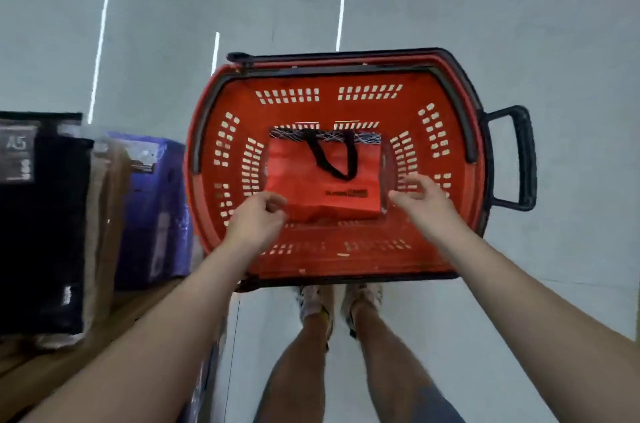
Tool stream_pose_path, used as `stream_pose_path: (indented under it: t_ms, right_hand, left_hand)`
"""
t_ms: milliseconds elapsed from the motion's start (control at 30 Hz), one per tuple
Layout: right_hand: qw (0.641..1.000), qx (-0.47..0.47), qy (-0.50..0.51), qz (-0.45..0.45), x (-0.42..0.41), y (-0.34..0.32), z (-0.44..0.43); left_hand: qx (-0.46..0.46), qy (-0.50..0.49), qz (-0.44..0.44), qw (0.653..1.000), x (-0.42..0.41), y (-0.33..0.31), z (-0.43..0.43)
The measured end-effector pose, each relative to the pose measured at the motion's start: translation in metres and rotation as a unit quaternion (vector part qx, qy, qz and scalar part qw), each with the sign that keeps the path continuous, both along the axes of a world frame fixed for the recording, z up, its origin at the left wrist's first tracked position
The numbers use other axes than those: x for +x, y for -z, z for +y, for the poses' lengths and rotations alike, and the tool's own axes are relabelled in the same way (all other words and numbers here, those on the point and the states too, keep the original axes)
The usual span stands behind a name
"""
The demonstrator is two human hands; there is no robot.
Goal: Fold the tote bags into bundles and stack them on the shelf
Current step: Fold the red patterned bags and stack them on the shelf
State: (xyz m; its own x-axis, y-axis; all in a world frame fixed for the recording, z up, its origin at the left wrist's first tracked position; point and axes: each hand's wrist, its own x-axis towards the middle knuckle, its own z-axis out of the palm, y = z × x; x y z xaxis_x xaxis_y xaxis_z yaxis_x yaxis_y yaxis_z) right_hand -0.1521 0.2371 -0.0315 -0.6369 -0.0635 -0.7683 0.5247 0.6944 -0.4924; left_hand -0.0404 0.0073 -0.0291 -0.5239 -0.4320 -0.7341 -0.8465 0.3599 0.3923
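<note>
At tote bag [298, 176] corner, left hand [258, 216] curled, hold unclear; right hand [420, 197] spread, empty. Needed two-corner pinch, level lift from basket [346, 261].

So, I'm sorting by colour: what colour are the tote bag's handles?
Black handles on a red tote bag; head view.

Shop, probably. Red shopping basket [329, 110] on pale floor [519, 6]; shelf [34, 365] at left holds wrapped packs [41, 232], one marked A5.
</note>
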Motion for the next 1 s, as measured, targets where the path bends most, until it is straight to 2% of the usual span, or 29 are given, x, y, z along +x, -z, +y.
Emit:
stream_pose_path:
  t_ms: [133, 333, 400, 500, 600, 667, 700, 767, 867, 933, 1000]
  right_hand:
    - [0.996, 0.020, 0.029, -0.078, -0.019, 0.130, -0.017]
    - [0.983, 0.072, 0.049, -0.160, -0.018, 0.239, -0.023]
    - [0.984, 0.080, 0.042, -0.153, -0.016, 0.256, -0.025]
    - [0.981, 0.036, 0.109, -0.157, -0.012, 0.261, -0.031]
    - [0.967, -0.054, 0.198, -0.150, -0.016, 0.233, -0.050]
    - [0.959, -0.096, 0.224, -0.148, -0.026, 0.201, -0.063]
    - [0.953, -0.114, 0.238, -0.148, -0.031, 0.183, -0.068]
    - [0.939, -0.154, 0.264, -0.157, -0.038, 0.144, -0.070]
    - [0.926, -0.218, 0.281, -0.128, -0.046, 0.083, -0.062]
    - [0.953, -0.198, 0.220, -0.061, -0.047, 0.045, -0.052]
    - [0.978, -0.136, 0.158, -0.018, -0.041, 0.008, -0.040]
  left_hand:
    - [0.010, 0.072, -0.075, 0.995, -0.021, 0.111, -0.011]
    - [0.003, 0.209, -0.151, 0.966, -0.037, 0.229, -0.021]
    - [0.018, 0.225, -0.158, 0.961, -0.042, 0.250, -0.018]
    - [0.042, 0.276, -0.141, 0.950, -0.042, 0.255, -0.003]
    - [0.056, 0.329, -0.084, 0.939, -0.042, 0.227, 0.023]
    - [0.007, 0.359, -0.025, 0.933, -0.045, 0.196, 0.038]
    - [-0.034, 0.350, 0.018, 0.936, -0.048, 0.182, 0.041]
    - [-0.081, 0.271, 0.097, 0.954, -0.054, 0.160, 0.035]
    - [-0.056, 0.097, 0.111, 0.988, -0.068, 0.121, 0.018]
    - [-0.020, -0.047, 0.111, 0.992, -0.076, 0.085, 0.008]
    - [0.025, -0.169, 0.130, 0.977, -0.079, 0.042, 0.000]
